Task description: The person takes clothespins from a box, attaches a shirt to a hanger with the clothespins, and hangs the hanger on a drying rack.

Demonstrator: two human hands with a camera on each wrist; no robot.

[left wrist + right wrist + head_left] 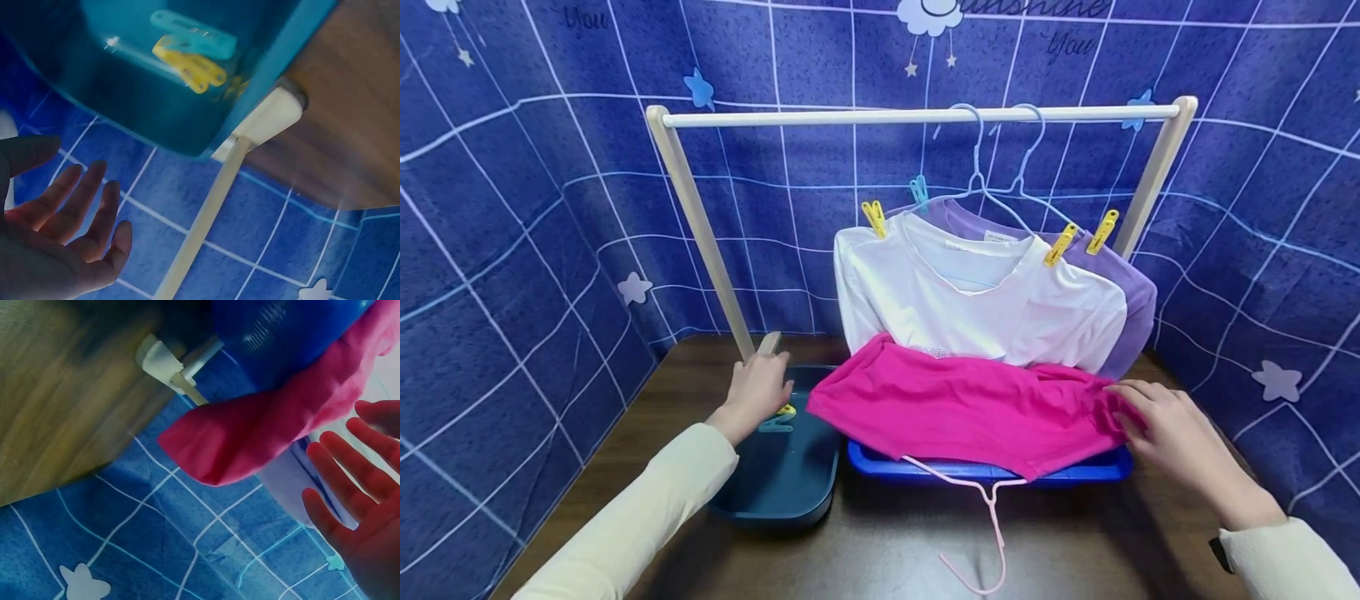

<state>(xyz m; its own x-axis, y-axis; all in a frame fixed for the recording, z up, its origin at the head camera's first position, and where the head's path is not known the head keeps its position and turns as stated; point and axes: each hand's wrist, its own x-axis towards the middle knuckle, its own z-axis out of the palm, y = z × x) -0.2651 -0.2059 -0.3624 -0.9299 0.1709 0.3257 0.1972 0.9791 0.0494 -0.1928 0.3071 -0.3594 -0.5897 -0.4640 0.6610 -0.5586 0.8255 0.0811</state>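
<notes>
A bright pink garment [955,404] lies spread over a blue basket [887,467], with a pink hanger [997,529] under it, its hook pointing toward me. At the garment's right end, my right hand [1176,429] hovers with fingers extended and grips nothing; the right wrist view shows the fingers [337,456] spread beside the cloth. My left hand [756,390] is over the far left part of a dark teal bin [775,500], its fingers loosely bent and holding nothing. Inside the bin lie a teal clothespin [206,39] and yellow clothespins [187,65].
Behind the basket stands a rack with a white rail [820,117]. A white T-shirt [977,321] and a purple shirt [1138,308] hang there on blue hangers, with yellow clothespins [1062,245] and a teal clothespin [919,192]. A patterned blue cloth [550,275] surrounds the wooden table [887,542].
</notes>
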